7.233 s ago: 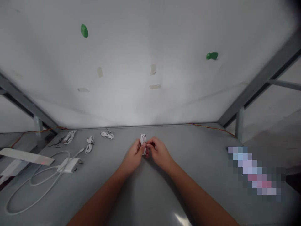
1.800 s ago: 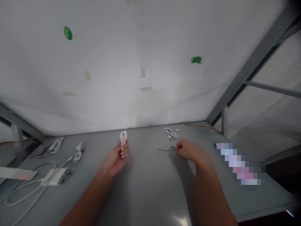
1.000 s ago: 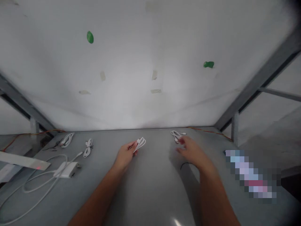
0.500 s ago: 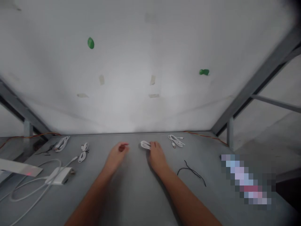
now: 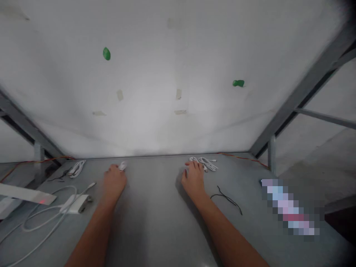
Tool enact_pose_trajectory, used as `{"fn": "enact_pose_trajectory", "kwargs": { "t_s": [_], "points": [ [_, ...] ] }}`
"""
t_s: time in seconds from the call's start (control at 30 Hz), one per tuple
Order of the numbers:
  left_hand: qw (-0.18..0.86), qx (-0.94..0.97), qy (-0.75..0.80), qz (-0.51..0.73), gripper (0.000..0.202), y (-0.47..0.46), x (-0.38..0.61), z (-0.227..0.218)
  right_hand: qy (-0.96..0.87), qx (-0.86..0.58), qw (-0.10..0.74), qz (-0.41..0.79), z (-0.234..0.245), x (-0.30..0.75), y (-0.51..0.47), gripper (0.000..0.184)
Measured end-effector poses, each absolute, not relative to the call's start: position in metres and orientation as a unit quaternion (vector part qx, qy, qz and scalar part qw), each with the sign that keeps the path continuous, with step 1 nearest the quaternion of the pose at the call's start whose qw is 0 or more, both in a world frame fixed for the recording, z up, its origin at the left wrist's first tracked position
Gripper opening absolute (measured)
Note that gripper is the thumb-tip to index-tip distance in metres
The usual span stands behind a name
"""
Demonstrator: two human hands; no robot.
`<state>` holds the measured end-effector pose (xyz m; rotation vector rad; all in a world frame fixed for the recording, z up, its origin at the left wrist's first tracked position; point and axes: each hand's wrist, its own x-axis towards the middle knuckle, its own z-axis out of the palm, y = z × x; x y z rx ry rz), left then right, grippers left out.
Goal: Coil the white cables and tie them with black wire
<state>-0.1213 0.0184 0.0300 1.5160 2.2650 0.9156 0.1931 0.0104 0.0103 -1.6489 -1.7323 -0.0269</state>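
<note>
My right hand (image 5: 193,178) lies flat on the grey table (image 5: 155,222), fingers stretched out over a small white cable bundle (image 5: 191,160). That bundle sits right beside another loose white cable (image 5: 209,163) near the back edge. My left hand (image 5: 114,181) is further left and blurred by motion. Its fingers are curled round a small white cable bundle (image 5: 122,165) that sticks out past the fingertips.
A thin black tie (image 5: 226,198) lies right of my right arm. At the left are a bundled white cable (image 5: 77,167), a white adapter (image 5: 75,204) with a long looped cord, and a white strip (image 5: 27,193). The white wall (image 5: 172,74) rises behind.
My right hand slid the white bundle rightward up against the other cable and flattened over it. My left hand moved left and closed on a bundle that lay on the table there.
</note>
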Motion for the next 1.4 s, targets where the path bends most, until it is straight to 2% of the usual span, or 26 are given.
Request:
{"fn": "enact_pose_trajectory", "kwargs": {
  "t_s": [0.03, 0.1, 0.17, 0.23, 0.37, 0.6, 0.73, 0.87, 1.0, 1.13, 1.2, 1.3, 1.33, 1.4],
  "points": [
    [0.203, 0.495, 0.769, 0.350, 0.026, 0.021, -0.108, 0.029, -0.684, -0.620, 0.384, -0.001, 0.008, 0.190, 0.010, 0.021],
    [0.272, 0.494, 0.738, 0.369, 0.029, 0.022, -0.080, 0.024, -0.699, -0.579, 0.418, 0.032, 0.002, 0.185, 0.010, 0.018],
    [0.417, 0.470, 0.635, 0.450, 0.041, 0.018, -0.054, 0.018, -0.704, -0.547, 0.444, 0.086, -0.002, 0.181, 0.009, 0.015],
    [0.507, 0.444, 0.555, 0.489, 0.050, 0.011, -0.033, 0.012, -0.703, -0.522, 0.458, 0.151, -0.005, 0.177, 0.007, 0.013],
    [0.573, 0.442, 0.479, 0.496, 0.056, -0.002, -0.011, 0.009, -0.691, -0.474, 0.485, 0.249, -0.002, 0.168, 0.000, 0.015],
    [0.492, 0.526, 0.482, 0.499, 0.037, -0.011, 0.003, 0.008, -0.689, -0.441, 0.497, 0.291, 0.004, 0.161, -0.007, 0.016],
    [0.418, 0.571, 0.528, 0.470, 0.026, -0.013, 0.004, 0.010, -0.701, -0.468, 0.482, 0.238, 0.006, 0.163, -0.007, 0.022],
    [0.371, 0.594, 0.540, 0.467, 0.022, -0.015, 0.002, 0.013, -0.723, -0.467, 0.468, 0.200, 0.009, 0.168, -0.004, 0.015],
    [0.382, 0.561, 0.533, 0.505, 0.031, -0.013, 0.001, 0.013, -0.716, -0.458, 0.453, 0.267, 0.010, 0.170, -0.002, 0.013],
    [0.406, 0.546, 0.477, 0.556, 0.044, -0.010, -0.001, 0.014, -0.665, -0.462, 0.482, 0.336, 0.006, 0.166, 0.000, 0.010],
    [0.364, 0.573, 0.451, 0.579, 0.042, -0.010, -0.003, 0.016, -0.612, -0.468, 0.501, 0.395, 0.004, 0.164, 0.001, 0.006],
    [0.247, 0.680, 0.412, 0.554, 0.023, -0.012, -0.007, 0.018, -0.541, -0.456, 0.517, 0.482, 0.001, 0.162, 0.002, 0.014],
    [0.217, 0.719, 0.394, 0.530, 0.023, -0.012, -0.009, 0.017, -0.524, -0.449, 0.520, 0.504, 0.001, 0.162, 0.002, 0.019],
    [0.196, 0.771, 0.363, 0.486, 0.038, -0.012, -0.013, 0.014, -0.506, -0.441, 0.522, 0.526, 0.002, 0.163, 0.002, 0.024]
  ]
}}
